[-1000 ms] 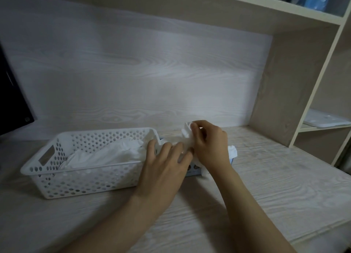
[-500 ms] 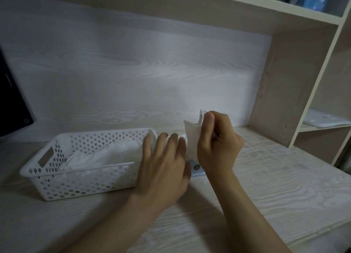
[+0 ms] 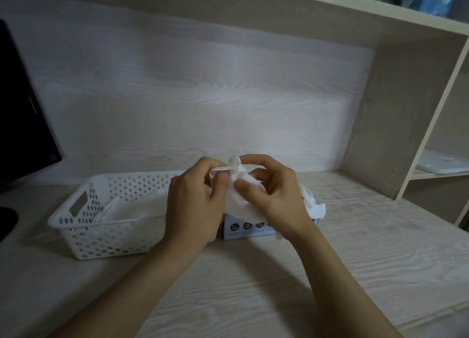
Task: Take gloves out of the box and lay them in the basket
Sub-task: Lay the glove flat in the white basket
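The basket (image 3: 111, 226) by the desk's left edge is white perforated plastic; the glove (image 3: 237, 198) looks thin, matt and crumpled; the box (image 3: 250, 227) seems printed cardboard; the desk (image 3: 279, 282) shows pale, matt wood grain

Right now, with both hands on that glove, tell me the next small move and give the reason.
Probably carry the glove left and lay it in the basket. The left hand and right hand both pinch it above the box, not yet over the basket, which sits just to the left with a pile of gloves inside.
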`<action>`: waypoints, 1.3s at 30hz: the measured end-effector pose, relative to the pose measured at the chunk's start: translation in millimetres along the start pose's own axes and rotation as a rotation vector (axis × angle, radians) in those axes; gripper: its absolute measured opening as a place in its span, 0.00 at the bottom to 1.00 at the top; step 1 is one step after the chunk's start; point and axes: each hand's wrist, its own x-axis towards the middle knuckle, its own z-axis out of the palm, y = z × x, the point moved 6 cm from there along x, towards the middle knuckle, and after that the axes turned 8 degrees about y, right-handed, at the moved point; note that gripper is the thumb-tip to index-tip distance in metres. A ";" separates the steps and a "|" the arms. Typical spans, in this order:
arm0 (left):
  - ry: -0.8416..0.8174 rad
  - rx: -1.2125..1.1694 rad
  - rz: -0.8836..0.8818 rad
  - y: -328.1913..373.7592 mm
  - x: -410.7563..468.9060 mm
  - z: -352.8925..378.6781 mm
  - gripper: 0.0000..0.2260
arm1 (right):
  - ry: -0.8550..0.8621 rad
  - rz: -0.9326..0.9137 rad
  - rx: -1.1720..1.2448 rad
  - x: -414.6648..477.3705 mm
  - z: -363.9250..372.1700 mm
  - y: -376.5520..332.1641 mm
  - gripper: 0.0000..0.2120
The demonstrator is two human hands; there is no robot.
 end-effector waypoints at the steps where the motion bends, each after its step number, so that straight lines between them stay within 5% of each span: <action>1: 0.020 0.008 -0.006 -2.1 1.3 -2.7 0.06 | -0.009 0.009 -0.002 -0.2 0.7 1.5 0.17; 7: 0.039 -0.081 -0.157 -20.0 8.8 -10.6 0.03 | 0.001 0.033 -0.035 2.3 4.2 8.0 0.08; 17: -0.075 -0.310 -0.260 -25.5 24.2 -15.3 0.05 | -0.059 0.090 0.108 12.8 23.8 -1.4 0.08; 25: 0.113 -0.363 -0.385 -48.4 42.2 -41.6 0.06 | -0.090 0.052 -0.141 35.7 39.7 -13.5 0.10; 29: 0.120 -0.329 -0.469 -61.7 47.0 -51.5 0.02 | -0.242 0.021 -0.340 38.8 51.0 -11.1 0.03; 32: 0.083 -0.322 -0.516 -69.1 49.0 -54.3 0.02 | -0.340 0.073 -0.439 37.5 52.1 -8.5 0.10; 39: 0.022 -0.279 -0.542 -78.5 51.2 -60.2 0.06 | -0.111 0.243 -0.492 41.6 48.9 -1.2 0.15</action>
